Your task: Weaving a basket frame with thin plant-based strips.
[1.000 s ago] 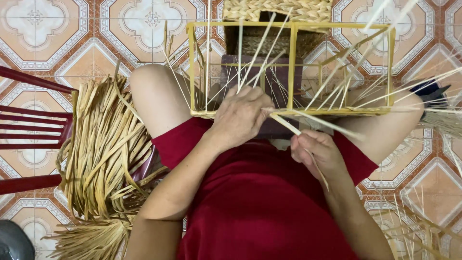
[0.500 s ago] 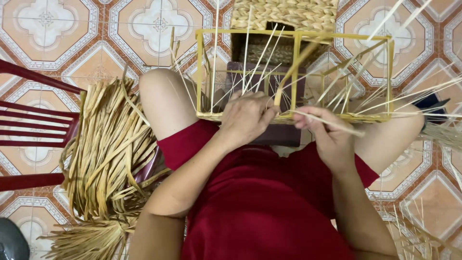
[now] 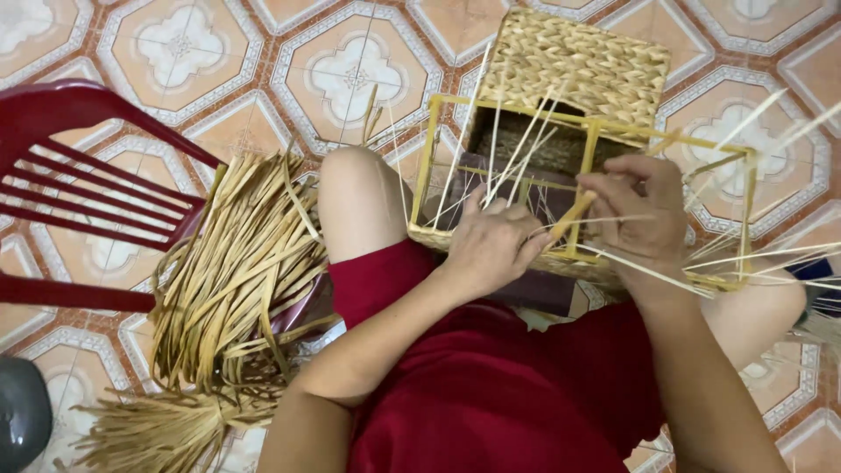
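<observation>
The head camera looks down on a seated person in red clothes, with both knees bare. On the lap stands a yellow wire frame in the shape of a box, and its lower edge is already covered with a low woven band of dry fibre. Many thin pale stakes rise from this band and lean in different directions.

The left hand lies on the near edge of the frame, beside the middle yellow bar; the fingers are curled down and press on the woven band and the stakes there. The right hand is closed around a flat dry straw strand, just at the middle bar, and thin stakes pass under its fingers to the right. The two hands are near each other, with only the bar between them.

Behind the frame, on the tiled floor, stands a finished woven basket, touching or almost touching the far side of the frame. At the person's left side a thick bundle of dry straw lies against the thigh, and it rests partly on the edge of a red plastic chair. A dark grey object is in the lower left corner; I cannot tell what it is.
</observation>
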